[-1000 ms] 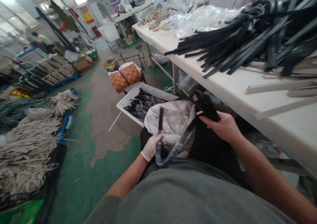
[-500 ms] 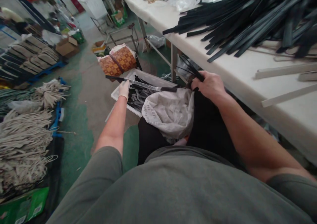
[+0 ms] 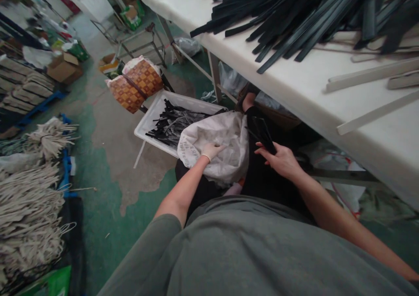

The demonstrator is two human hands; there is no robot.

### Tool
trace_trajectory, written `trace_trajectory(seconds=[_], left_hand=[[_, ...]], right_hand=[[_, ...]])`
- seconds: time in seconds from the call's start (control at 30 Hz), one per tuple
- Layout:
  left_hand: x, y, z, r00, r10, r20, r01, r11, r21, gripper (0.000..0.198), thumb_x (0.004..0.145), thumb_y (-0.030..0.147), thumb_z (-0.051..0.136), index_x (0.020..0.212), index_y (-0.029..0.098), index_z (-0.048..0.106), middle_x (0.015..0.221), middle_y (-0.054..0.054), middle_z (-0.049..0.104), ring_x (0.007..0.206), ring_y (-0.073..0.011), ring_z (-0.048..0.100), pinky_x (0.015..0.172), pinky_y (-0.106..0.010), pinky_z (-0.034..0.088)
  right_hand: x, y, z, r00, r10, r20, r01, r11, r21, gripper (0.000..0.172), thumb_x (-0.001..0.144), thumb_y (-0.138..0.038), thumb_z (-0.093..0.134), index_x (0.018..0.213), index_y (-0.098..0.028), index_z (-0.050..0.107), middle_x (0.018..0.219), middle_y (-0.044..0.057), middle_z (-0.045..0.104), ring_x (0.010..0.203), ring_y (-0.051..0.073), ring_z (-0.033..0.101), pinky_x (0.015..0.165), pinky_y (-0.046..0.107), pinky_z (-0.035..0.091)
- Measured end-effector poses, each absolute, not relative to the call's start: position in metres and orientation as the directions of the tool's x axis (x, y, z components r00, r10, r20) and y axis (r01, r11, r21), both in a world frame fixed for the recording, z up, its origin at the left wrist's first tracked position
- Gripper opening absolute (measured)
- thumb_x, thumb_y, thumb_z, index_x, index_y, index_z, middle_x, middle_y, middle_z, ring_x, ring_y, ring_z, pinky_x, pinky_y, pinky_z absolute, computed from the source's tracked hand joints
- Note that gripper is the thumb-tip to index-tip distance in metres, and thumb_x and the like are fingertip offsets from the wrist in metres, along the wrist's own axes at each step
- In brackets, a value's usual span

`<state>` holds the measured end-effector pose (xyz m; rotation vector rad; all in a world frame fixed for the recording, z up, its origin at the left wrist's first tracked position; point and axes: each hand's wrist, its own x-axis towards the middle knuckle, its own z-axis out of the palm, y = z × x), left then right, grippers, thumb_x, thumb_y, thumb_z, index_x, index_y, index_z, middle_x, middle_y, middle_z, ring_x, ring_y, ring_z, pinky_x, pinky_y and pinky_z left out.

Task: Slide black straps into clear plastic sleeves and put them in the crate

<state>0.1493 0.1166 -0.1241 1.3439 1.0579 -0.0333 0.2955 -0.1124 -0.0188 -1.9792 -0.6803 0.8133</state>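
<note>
My left hand [image 3: 212, 150], in a white glove, rests on a crumpled white cloth bag [image 3: 225, 149] that lies over my lap, its fingers loosely stretched and holding nothing. To its right, my bare right hand [image 3: 281, 160] grips a bundle of black straps [image 3: 262, 132] against my dark trousers. Just beyond the bag, a white plastic tray [image 3: 151, 117] on the floor holds several black straps [image 3: 175, 123].
A white table [image 3: 294, 91] runs along the right with a big pile of black straps [image 3: 310, 16] and pale flat bars [image 3: 369, 75]. Checked orange bags [image 3: 134, 84] stand behind the tray. Bundles of beige cord handles [image 3: 29, 200] cover the floor at left.
My left hand had a black strap stretched out over the tray; now it is back on the white bag without it. My right hand came down from the table edge to my lap.
</note>
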Motion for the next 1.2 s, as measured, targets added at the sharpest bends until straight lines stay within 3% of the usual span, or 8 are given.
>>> trace_trajectory(seconds=[0.2,0.43,0.57,0.67,0.77,0.97,1.07,1.2], left_hand=[[0.173,0.104,-0.120,0.590,0.586,-0.555,0.729,-0.092,0.678,0.028,0.077,0.028,0.067,0.053,0.022,0.053,0.073,-0.007,0.064,0.107,-0.0244,0.060,0.092,-0.027,0.041],[0.128,0.118,-0.104,0.557,0.633,-0.538,0.775,-0.163,0.611,0.025,0.088,0.021,0.051,0.076,0.011,0.071,0.068,-0.007,0.065,0.072,-0.0197,0.063,0.069,-0.029,0.045],[0.094,0.128,-0.083,0.537,0.706,-0.462,0.782,-0.211,0.587,0.028,0.085,0.035,0.061,0.092,0.011,0.074,0.077,-0.007,0.069,0.080,-0.0207,0.062,0.072,-0.028,0.043],[0.080,0.132,-0.067,0.548,0.764,-0.340,0.803,-0.367,0.469,0.034,0.084,0.047,0.062,0.091,0.017,0.075,0.084,-0.007,0.072,0.084,-0.0218,0.063,0.075,-0.029,0.042],[0.076,0.133,-0.053,0.579,0.764,-0.285,0.808,-0.489,0.330,0.037,0.091,0.047,0.051,0.094,0.019,0.076,0.092,-0.011,0.073,0.090,-0.0233,0.065,0.078,-0.029,0.043],[0.078,0.136,-0.023,0.582,0.781,-0.228,0.809,-0.526,0.262,0.045,0.098,0.040,0.036,0.109,0.018,0.073,0.110,-0.017,0.071,0.105,-0.0266,0.064,0.089,-0.034,0.042],[0.076,0.138,-0.003,0.684,0.730,-0.012,0.703,-0.654,0.279,0.048,0.098,0.041,0.034,0.116,0.014,0.069,0.116,-0.018,0.069,0.112,-0.0276,0.061,0.097,-0.037,0.040],[0.072,0.127,0.027,0.784,0.411,0.465,0.315,-0.909,0.271,0.060,0.098,0.050,0.023,0.134,0.014,0.056,0.140,-0.017,0.055,0.135,-0.0255,0.044,0.111,-0.042,0.030]], right_hand=[[0.301,-0.107,-0.019,0.626,0.720,-0.299,0.122,-0.469,-0.875,0.039,0.083,-0.040,0.063,0.112,-0.015,0.070,0.090,0.009,0.075,0.065,0.017,0.067,0.046,0.023,0.053],[0.303,-0.107,-0.025,0.620,0.718,-0.317,0.137,-0.497,-0.857,0.037,0.084,-0.041,0.061,0.112,-0.018,0.069,0.095,0.008,0.075,0.059,0.015,0.066,0.047,0.024,0.053],[0.302,-0.105,-0.027,0.613,0.720,-0.326,0.129,-0.498,-0.858,0.035,0.083,-0.040,0.061,0.110,-0.018,0.069,0.094,0.008,0.075,0.061,0.016,0.066,0.047,0.024,0.054],[0.302,-0.104,-0.026,0.604,0.726,-0.331,0.117,-0.490,-0.864,0.035,0.084,-0.038,0.060,0.110,-0.017,0.069,0.094,0.009,0.075,0.063,0.017,0.066,0.047,0.024,0.054],[0.301,-0.103,-0.025,0.601,0.724,-0.339,0.092,-0.484,-0.870,0.035,0.083,-0.036,0.061,0.111,-0.015,0.068,0.094,0.009,0.074,0.066,0.017,0.066,0.046,0.023,0.053],[0.300,-0.099,-0.014,0.607,0.683,-0.407,-0.021,-0.498,-0.867,0.020,0.079,-0.028,0.067,0.093,-0.013,0.069,0.079,0.007,0.072,0.055,0.011,0.058,0.042,0.019,0.048],[0.303,-0.099,0.001,0.556,0.666,-0.498,-0.208,-0.468,-0.859,0.015,0.078,-0.027,0.070,0.081,-0.013,0.066,0.074,0.005,0.069,0.044,0.005,0.044,0.043,0.019,0.048],[0.294,-0.096,0.025,0.365,0.779,-0.510,-0.516,-0.287,-0.807,0.020,0.078,-0.033,0.072,0.081,-0.014,0.066,0.074,0.001,0.069,0.038,0.000,0.028,0.044,0.019,0.045]])
